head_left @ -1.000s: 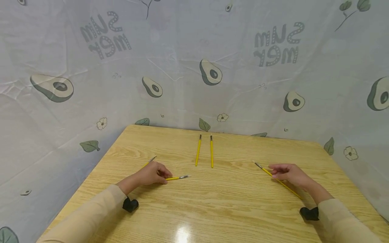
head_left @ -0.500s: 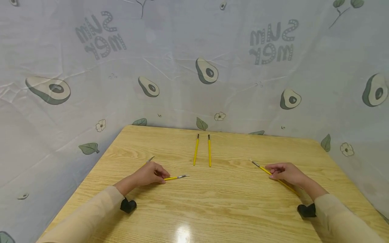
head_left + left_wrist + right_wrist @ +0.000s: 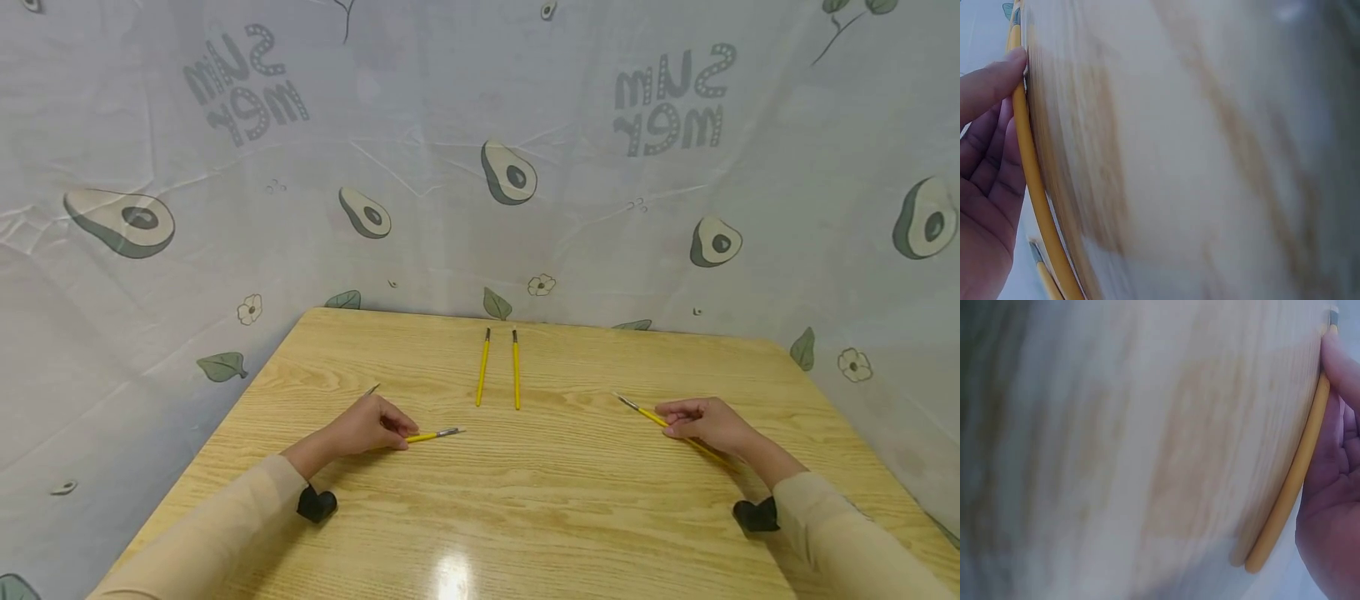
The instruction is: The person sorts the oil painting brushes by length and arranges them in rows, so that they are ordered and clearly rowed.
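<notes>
In the head view my left hand (image 3: pixel 372 425) pinches a yellow-handled paintbrush (image 3: pixel 431 436) between thumb and fingers, its bristles pointing right. Behind that hand lies a second paintbrush (image 3: pixel 372 389), mostly hidden, its handle (image 3: pixel 1047 278) showing in the left wrist view. My right hand (image 3: pixel 708 423) pinches another yellow paintbrush (image 3: pixel 651 416), bristles toward the back left. In the right wrist view its handle (image 3: pixel 1288 494) runs down past the palm, close over the table. Two more paintbrushes, a left one (image 3: pixel 483 371) and a right one (image 3: pixel 516 373), lie side by side at the back middle, bristles away from me.
The wooden table (image 3: pixel 480 483) ends at the back against a pale curtain (image 3: pixel 435 108) printed with avocados and leaves. Black wrist pieces hang under both forearms, one on the left (image 3: pixel 317 505) and one on the right (image 3: pixel 756 515).
The head view has shifted slightly. The rear end of the right hand's paintbrush now shows higher in the picture, nearer the hand. My left hand keeps its pinch with little movement; the back pair lies unchanged.
</notes>
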Motion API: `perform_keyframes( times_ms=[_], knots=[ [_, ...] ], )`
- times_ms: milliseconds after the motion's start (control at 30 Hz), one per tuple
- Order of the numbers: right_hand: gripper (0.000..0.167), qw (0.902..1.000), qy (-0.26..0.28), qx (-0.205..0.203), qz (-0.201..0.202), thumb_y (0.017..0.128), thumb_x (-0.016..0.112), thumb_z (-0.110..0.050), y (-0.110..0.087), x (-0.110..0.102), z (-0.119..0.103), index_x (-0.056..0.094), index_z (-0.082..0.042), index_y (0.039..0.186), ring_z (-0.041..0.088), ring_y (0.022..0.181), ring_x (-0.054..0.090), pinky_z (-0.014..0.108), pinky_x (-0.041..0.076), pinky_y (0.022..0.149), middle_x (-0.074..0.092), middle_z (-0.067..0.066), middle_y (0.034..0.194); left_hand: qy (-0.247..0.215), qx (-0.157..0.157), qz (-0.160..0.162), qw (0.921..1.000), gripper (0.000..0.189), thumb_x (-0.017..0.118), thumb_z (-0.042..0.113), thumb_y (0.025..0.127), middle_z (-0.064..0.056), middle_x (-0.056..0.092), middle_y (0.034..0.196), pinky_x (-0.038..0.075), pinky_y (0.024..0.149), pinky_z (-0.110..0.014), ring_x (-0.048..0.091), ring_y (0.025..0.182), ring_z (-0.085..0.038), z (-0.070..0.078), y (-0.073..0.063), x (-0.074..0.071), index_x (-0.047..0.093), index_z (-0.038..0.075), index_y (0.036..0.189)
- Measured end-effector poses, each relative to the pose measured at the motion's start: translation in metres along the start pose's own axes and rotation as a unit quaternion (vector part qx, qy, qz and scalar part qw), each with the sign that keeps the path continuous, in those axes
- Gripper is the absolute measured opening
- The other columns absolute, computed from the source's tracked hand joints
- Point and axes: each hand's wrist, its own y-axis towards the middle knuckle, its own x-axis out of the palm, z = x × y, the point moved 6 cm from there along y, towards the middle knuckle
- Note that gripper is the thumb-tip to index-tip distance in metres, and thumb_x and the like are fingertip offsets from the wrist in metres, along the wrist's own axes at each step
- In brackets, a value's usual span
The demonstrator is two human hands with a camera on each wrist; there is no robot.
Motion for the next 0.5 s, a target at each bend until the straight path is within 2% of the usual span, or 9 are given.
perform_keyframes(
  times_ms=[267, 433, 500],
  knots=[
    [0.051, 0.9998, -0.015, -0.001, 0.013, 0.087, 0.073, -0.009, 0.002, 0.0, 0.0, 0.054, 0.015, 0.129, 0.011, 0.087, 0.059, 0.025, 0.054, 0.072, 0.064, 0.014, 0.103, -0.03, -0.037, 0.011, 0.9988, 0.023, 0.08, 0.008, 0.081, 0.001, 0.071, 0.084, 0.052, 0.066, -0.025, 0.063, 0.077, -0.014, -0.003, 0.0, -0.002, 0.076, 0.004, 0.103],
    [0.048, 0.9995, -0.026, -0.002, 0.019, 0.087, 0.073, -0.007, 0.002, 0.0, -0.003, 0.056, 0.015, 0.126, 0.014, 0.085, 0.059, 0.026, 0.055, 0.07, 0.064, 0.014, 0.101, -0.048, -0.046, 0.015, 0.9977, 0.023, 0.078, 0.008, 0.082, -0.001, 0.07, 0.085, 0.052, 0.067, -0.025, 0.062, 0.078, -0.015, 0.003, 0.002, -0.003, 0.075, 0.002, 0.104],
    [0.046, 0.9992, -0.034, 0.0, 0.021, 0.087, 0.072, -0.006, 0.002, 0.001, -0.006, 0.057, 0.015, 0.125, 0.016, 0.086, 0.06, 0.027, 0.055, 0.07, 0.064, 0.014, 0.101, -0.06, -0.048, 0.016, 0.997, 0.023, 0.077, 0.005, 0.083, -0.004, 0.07, 0.085, 0.051, 0.066, -0.024, 0.062, 0.078, -0.017, 0.011, 0.002, -0.004, 0.074, -0.001, 0.105]
  ],
)
